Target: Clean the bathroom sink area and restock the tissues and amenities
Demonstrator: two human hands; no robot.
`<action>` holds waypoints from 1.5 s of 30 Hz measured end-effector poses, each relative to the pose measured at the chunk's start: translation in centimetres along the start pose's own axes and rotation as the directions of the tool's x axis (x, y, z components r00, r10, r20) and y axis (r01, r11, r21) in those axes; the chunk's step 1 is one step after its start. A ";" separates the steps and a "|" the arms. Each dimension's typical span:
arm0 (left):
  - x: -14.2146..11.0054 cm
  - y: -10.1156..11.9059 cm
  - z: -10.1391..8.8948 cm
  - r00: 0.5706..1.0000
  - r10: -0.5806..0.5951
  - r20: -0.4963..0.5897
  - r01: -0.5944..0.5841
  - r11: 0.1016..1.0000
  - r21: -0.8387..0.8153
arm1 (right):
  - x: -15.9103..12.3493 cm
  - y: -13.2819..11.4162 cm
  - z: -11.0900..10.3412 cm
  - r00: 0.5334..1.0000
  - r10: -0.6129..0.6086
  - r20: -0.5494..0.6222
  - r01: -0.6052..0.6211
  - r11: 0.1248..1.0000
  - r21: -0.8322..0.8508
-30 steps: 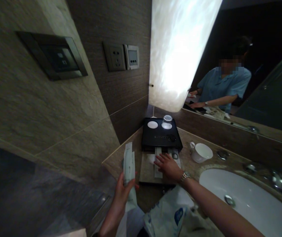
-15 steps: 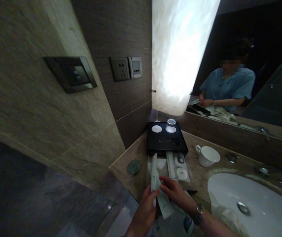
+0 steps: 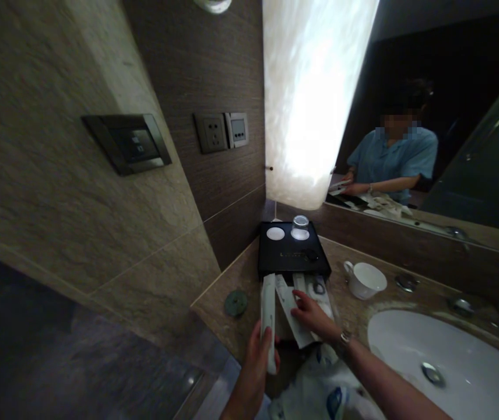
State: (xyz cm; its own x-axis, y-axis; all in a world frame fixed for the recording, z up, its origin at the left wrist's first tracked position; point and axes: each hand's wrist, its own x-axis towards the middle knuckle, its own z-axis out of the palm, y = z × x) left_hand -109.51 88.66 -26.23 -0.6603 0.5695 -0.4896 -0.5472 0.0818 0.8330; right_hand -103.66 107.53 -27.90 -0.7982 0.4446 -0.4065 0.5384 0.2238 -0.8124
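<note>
My left hand (image 3: 256, 359) is closed round a long white sachet (image 3: 268, 315) held upright over the left side of an open drawer (image 3: 295, 309). The drawer is pulled out from under a black amenity box (image 3: 292, 256) on the stone counter. My right hand (image 3: 313, 312), a watch on its wrist, rests on a second white packet (image 3: 291, 309) lying in the drawer, fingers pressed on it. More small packets (image 3: 319, 289) lie at the drawer's back right. On the box top sit a white round pad (image 3: 275, 233) and an upturned glass (image 3: 300, 226).
A white cup (image 3: 365, 280) stands right of the box, beside a white sink basin (image 3: 446, 356). A round green disc (image 3: 236, 303) lies on the counter to the left. A printed plastic bag (image 3: 319, 391) hangs below my arms. The mirror (image 3: 407, 146) reflects a person in a blue shirt.
My hands have parted: the left now holds one sachet upright over the drawer, and the right has gone forward to lay a second packet in the drawer.
</note>
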 end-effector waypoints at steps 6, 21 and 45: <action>-0.4 2.2 -3.9 0.994 -0.025 -0.103 0.024 1.000 -0.010 | 1.4 -2.0 -2.9 0.979 -0.079 0.185 0.138 0.935 -0.328; -0.5 3.2 -7.6 0.986 -0.030 -0.165 0.026 0.999 -0.029 | 5.4 -4.4 0.2 0.787 -0.406 0.465 0.612 0.417 -0.672; 5.0 0.0 -0.2 0.998 0.059 0.010 -0.060 0.976 0.210 | 1.6 0.6 -1.3 0.922 -0.369 -0.122 0.334 0.913 -0.235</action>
State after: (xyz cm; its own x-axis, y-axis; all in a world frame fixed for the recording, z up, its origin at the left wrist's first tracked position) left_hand -112.91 91.38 -28.68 -0.6863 0.5818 -0.4366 -0.3865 0.2169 0.8964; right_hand -104.30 109.54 -28.49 -0.9012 0.4327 -0.0242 0.2881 0.5564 -0.7794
